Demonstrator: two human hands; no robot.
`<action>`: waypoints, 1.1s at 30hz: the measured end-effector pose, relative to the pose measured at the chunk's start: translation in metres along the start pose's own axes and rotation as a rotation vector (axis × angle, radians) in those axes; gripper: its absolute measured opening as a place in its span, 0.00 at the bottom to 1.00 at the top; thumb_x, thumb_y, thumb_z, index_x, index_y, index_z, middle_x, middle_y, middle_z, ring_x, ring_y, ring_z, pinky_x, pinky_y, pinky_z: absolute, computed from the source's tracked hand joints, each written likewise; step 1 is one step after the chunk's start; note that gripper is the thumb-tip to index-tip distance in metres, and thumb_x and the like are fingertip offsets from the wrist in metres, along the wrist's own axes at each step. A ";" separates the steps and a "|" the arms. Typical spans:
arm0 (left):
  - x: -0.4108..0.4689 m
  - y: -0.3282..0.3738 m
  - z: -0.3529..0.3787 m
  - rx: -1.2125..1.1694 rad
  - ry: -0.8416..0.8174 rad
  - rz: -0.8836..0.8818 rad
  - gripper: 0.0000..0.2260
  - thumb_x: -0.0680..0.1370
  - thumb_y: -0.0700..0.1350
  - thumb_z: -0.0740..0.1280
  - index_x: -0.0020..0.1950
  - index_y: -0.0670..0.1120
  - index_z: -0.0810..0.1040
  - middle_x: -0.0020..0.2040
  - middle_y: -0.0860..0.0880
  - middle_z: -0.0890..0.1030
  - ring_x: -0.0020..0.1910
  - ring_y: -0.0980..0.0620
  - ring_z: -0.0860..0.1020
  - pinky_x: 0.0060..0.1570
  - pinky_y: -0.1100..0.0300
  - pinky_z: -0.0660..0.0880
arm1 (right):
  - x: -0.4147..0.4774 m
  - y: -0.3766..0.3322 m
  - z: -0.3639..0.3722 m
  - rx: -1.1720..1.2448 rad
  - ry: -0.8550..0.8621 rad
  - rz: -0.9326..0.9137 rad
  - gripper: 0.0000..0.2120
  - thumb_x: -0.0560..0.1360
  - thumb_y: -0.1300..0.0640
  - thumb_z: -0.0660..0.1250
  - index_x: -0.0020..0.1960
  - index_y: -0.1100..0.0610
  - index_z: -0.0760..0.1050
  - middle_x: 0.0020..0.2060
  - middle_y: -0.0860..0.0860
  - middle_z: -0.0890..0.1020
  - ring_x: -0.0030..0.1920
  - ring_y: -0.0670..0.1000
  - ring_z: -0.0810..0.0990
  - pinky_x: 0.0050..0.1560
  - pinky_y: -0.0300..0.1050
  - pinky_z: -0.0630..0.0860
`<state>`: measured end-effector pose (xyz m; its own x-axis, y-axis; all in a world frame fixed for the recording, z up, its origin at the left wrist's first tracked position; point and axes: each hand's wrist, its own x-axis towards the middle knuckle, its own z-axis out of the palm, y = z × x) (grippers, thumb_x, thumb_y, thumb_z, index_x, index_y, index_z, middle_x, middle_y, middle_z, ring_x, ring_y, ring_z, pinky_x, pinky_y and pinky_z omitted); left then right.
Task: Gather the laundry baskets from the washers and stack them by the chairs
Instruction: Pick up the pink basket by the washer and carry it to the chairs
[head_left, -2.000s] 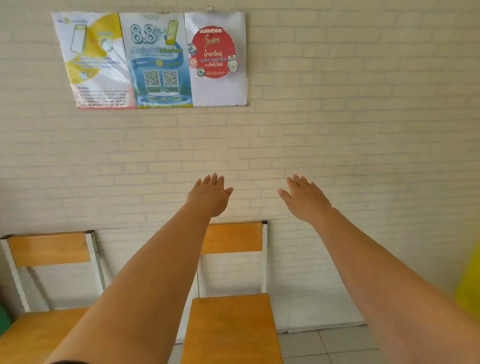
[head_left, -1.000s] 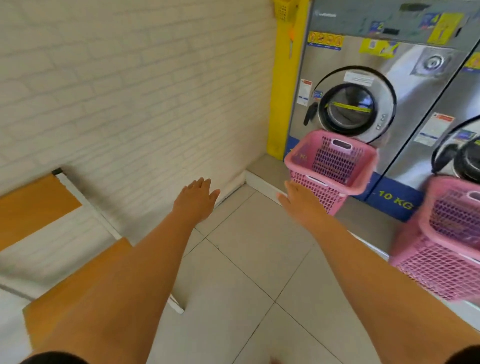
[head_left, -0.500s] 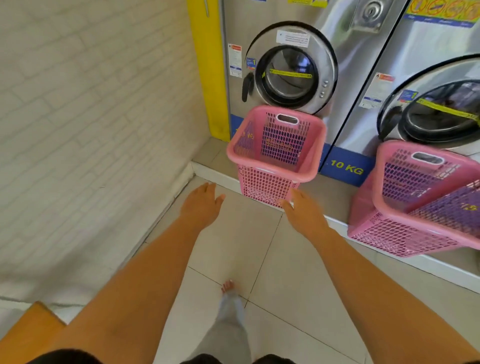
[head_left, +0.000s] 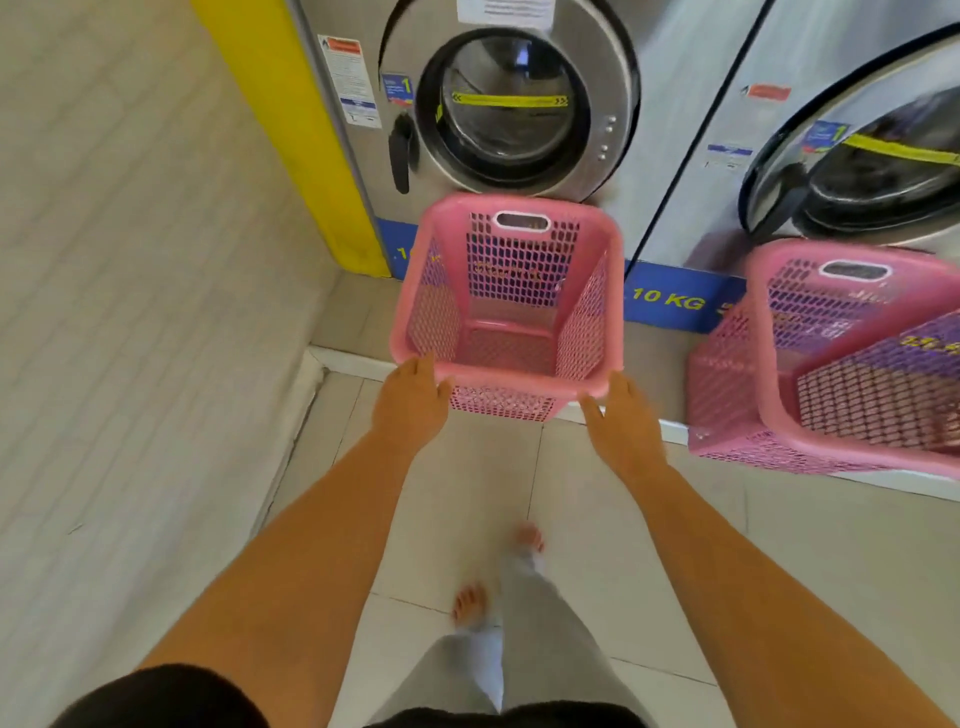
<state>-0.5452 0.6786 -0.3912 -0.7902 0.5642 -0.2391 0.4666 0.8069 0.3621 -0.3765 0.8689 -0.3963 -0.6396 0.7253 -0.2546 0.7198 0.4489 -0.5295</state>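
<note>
At pink basket (head_left: 511, 374) rim — both hands

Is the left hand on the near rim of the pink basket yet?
Touching. The head view shows the left hand against the near-left corner of the pink basket rim, no gap visible.

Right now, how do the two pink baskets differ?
The left basket sits in front of the left washer, fully in view, with the left hand and right hand at its near rim. The right basket stands below the right washer, untouched and cut off by the frame edge. The left basket looks empty; the right one appears to hold another nested basket. Both are pink mesh with a handle slot.
</note>
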 end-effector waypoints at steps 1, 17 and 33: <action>0.015 0.000 0.003 -0.002 -0.010 0.001 0.20 0.81 0.46 0.60 0.68 0.37 0.68 0.65 0.37 0.74 0.63 0.38 0.73 0.60 0.47 0.72 | 0.014 0.001 0.002 0.005 0.008 0.017 0.21 0.79 0.53 0.63 0.67 0.65 0.67 0.60 0.63 0.76 0.59 0.64 0.74 0.58 0.56 0.70; 0.216 -0.018 0.051 0.059 -0.002 -0.131 0.24 0.80 0.47 0.60 0.73 0.38 0.62 0.73 0.37 0.65 0.70 0.36 0.65 0.69 0.42 0.65 | 0.216 0.032 0.039 -0.017 0.024 0.144 0.25 0.77 0.53 0.64 0.70 0.62 0.61 0.65 0.62 0.71 0.60 0.66 0.73 0.58 0.60 0.71; 0.304 -0.063 0.080 0.088 0.024 -0.236 0.27 0.79 0.46 0.63 0.76 0.61 0.58 0.78 0.44 0.53 0.71 0.37 0.65 0.62 0.39 0.71 | 0.289 0.058 0.084 -0.148 0.112 0.098 0.31 0.78 0.50 0.62 0.76 0.38 0.52 0.78 0.52 0.52 0.60 0.65 0.76 0.45 0.57 0.78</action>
<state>-0.7833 0.8136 -0.5588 -0.8902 0.3550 -0.2856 0.3003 0.9285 0.2184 -0.5417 1.0608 -0.5683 -0.5361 0.8193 -0.2030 0.8143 0.4386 -0.3802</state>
